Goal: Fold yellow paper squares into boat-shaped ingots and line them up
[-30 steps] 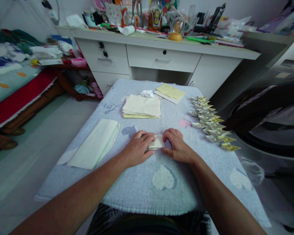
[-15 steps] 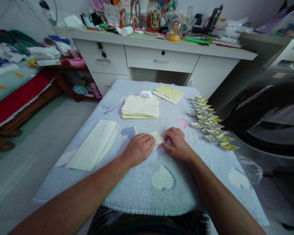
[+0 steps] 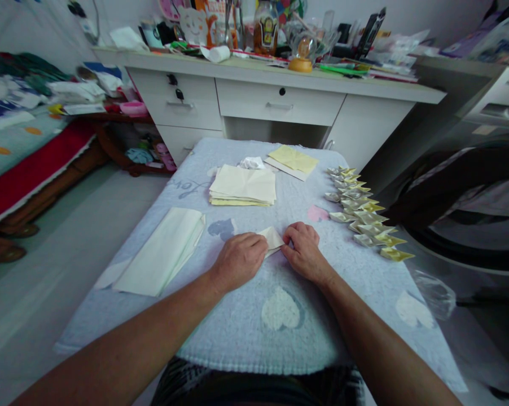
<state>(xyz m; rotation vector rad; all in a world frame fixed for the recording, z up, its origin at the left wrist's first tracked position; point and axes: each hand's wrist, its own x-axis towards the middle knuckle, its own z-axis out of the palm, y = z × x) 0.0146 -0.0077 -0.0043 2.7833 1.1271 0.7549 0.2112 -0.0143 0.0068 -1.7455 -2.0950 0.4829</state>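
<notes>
Between my hands is a small folded piece of cream paper (image 3: pixel 273 239), low over the cloth-covered table. My left hand (image 3: pixel 242 256) grips its left side with curled fingers, which hide that part of the paper. At the right corner, the thumb and fingers of my right hand (image 3: pixel 303 248) pinch it. Beyond the hands lies a stack of cream and yellow paper sheets (image 3: pixel 242 185). Several folded paper boats (image 3: pixel 360 211) stand in rows to the right of my right hand. A larger folded pale sheet (image 3: pixel 163 251) rests left of my left hand.
A crumpled white tissue (image 3: pixel 251 163) and yellow paper (image 3: pixel 294 158) lie at the table's far side. Behind stands a white desk (image 3: pixel 280 101) crowded with jars and small items. A washing machine (image 3: pixel 483 169) is on the right, a bed (image 3: pixel 30 152) on the left.
The folded paper has tilted slightly between my fingers, and my left hand has shifted a little. My right hand stays at its corner.
</notes>
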